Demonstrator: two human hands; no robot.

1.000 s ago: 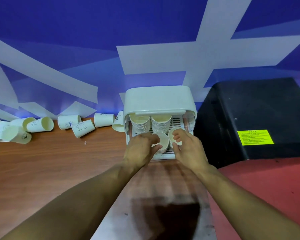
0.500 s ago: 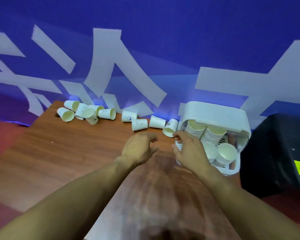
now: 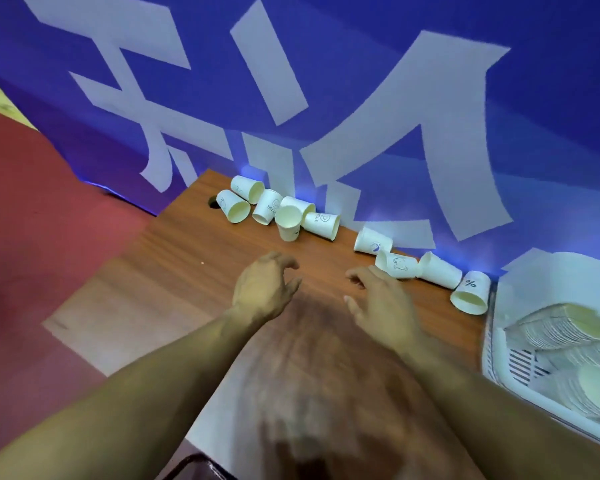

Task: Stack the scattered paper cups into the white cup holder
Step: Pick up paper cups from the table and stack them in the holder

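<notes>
While the view took in the red floor [image 3: 49, 237] at far left, the wooden desk [image 3: 174, 271] began beside it and ran along a blue wall [image 3: 361, 98] painted with large white shapes. At the desk's far left corner lay a cluster of cups [image 3: 267, 211], most of them tipped on their sides and touching one another, well ahead of both hands. The left hand [image 3: 264, 292] hovered over the middle of the desk, empty, with its fingers loosely curled and pointing toward that cluster. The right hand [image 3: 381, 299] hung beside it, a gap of bare wood between them, also empty, its fingers relaxed and slightly bent. Just past its fingertips lay a row of four cups [image 3: 397, 266] along the wall, all on their sides; whether the nearest one touched a finger could not be told. The last in that row, a cup with a percent sign [image 3: 471, 296], leaned against the white cup holder [image 3: 541, 289] at far right. Inside the holder, well to the right of both hands, sat stacks of cups [image 3: 568, 327], blurred.
</notes>
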